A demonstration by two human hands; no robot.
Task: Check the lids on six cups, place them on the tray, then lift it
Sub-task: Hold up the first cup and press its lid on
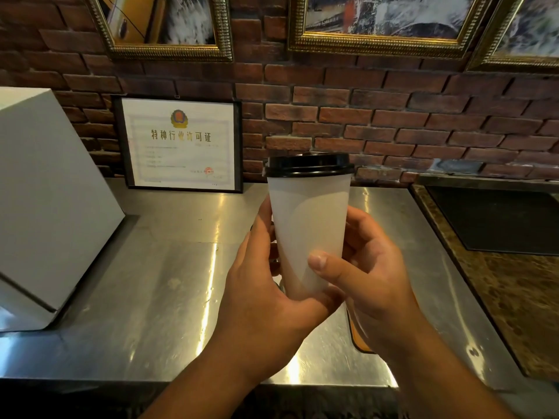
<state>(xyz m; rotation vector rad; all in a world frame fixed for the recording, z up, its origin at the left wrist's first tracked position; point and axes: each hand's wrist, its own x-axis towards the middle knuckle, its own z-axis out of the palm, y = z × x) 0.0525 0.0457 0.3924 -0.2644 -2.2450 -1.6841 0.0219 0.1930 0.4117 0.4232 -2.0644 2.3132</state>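
Cup (308, 213) base is hidden behind the two hands, so what it sits on or how far it is off the table (169, 282) can't be read. Tray (358, 337): only an orange-brown sliver with a dark rim shows, lower centre-right, tucked under the right wrist; the rest is covered. Left-hand fingertips go behind the cup wall and are out of sight. Both forearms are cut off at the bottom edge.

Left hand (260, 285): curled round the lower left side of the cup, gripping it. Right hand (372, 267): also gripping the cup, with its thumb (320, 261) laid across the front, nail facing the camera, and its fingers bent at the right side.

The cup is frosted white, upright, at centre frame. Its black lid (308, 166) is on and looks level all round.

Surroundings:
- The table is stainless steel with glare streaks.
- A white box (45, 192) is at the left, partly cut off.
- A framed certificate (181, 143) leans on the brick wall (393, 122), behind and left of the cup.
- Gold-framed pictures (384, 22) run along the top, cropped.
- A stone-pattern counter (514, 297) with a dark inset panel (499, 219) is at the right.
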